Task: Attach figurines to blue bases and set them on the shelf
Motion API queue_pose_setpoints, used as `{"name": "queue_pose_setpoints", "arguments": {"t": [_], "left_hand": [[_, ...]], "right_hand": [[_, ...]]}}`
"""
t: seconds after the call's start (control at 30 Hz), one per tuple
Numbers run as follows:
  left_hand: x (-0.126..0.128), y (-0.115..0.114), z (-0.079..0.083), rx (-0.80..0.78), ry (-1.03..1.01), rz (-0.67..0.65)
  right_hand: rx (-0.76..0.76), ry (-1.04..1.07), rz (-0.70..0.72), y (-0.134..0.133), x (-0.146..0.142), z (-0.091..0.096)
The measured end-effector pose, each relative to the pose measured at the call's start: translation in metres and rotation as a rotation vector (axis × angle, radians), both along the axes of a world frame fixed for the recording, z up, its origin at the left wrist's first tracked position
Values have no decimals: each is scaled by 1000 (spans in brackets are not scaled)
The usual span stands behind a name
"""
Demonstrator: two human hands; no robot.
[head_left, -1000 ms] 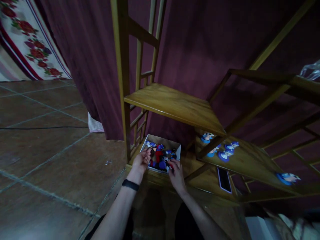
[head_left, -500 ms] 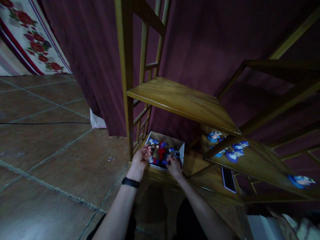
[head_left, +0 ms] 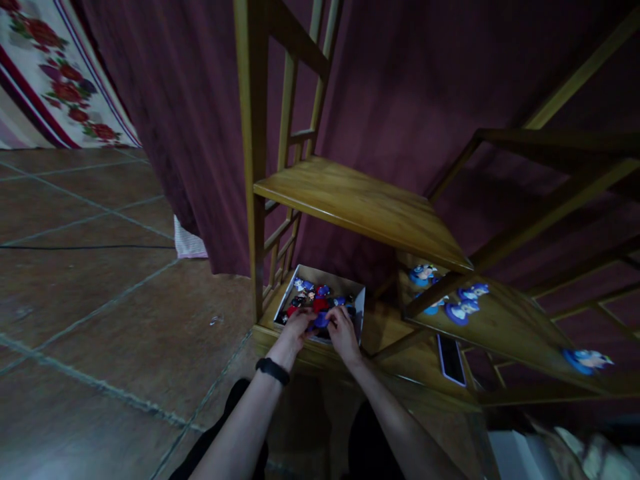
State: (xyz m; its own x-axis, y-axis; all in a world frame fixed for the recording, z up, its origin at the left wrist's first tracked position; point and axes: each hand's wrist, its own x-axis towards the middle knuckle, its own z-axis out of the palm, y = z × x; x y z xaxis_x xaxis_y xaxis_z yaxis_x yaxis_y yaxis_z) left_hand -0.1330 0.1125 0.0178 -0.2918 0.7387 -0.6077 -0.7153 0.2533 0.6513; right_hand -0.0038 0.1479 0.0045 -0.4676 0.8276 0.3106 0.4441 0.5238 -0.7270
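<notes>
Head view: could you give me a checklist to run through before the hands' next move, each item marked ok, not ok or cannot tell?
1. Both hands at the work: ok; left hand and right hand are over the box.
2. Purple piece within reach: ok; it shows between the hands.
3. Grip on it secure: cannot tell; fingers hide the contact.
4. Box supported: ok; it sits on the bottom shelf.
5. Figures inside neatly separated: not ok; they lie jumbled.
6. Phone apart from the hands: ok; it lies to the right.
</notes>
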Motion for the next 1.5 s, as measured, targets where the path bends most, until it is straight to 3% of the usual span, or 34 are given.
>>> {"name": "queue_pose_setpoints", "arguments": {"t": [0.13, 0.23, 0.33, 0.57, 0.77, 0.97, 1.07, 1.3, 1.5], "left_hand": [[-6, 1, -1, 49, -44, 11], [-19, 2, 1, 80, -46, 136], [-36, 2, 3, 58, -33, 278], [-59, 0, 7, 86, -86, 383], [-58, 4, 9, 82, -127, 405], [-56, 3, 12, 93, -151, 416], [-58, 0, 15, 70, -154, 425], [-59, -1, 13, 89, -162, 427], [-56, 0, 13, 104, -170, 410]], "right_hand": [[-44, 57, 20, 6, -6, 1], [-98, 87, -91, 21, 1, -4], [-114, -52, -132, 34, 15, -15], [-86, -488, 47, 38, 15, -37], [-23, -486, 18, 44, 1, -22], [133, -566, 315, 33, -20, -12], [166, -638, 394, 34, -26, -10], [212, -673, 362, 50, -11, 3], [201, -595, 322, 36, -33, -5]]}}
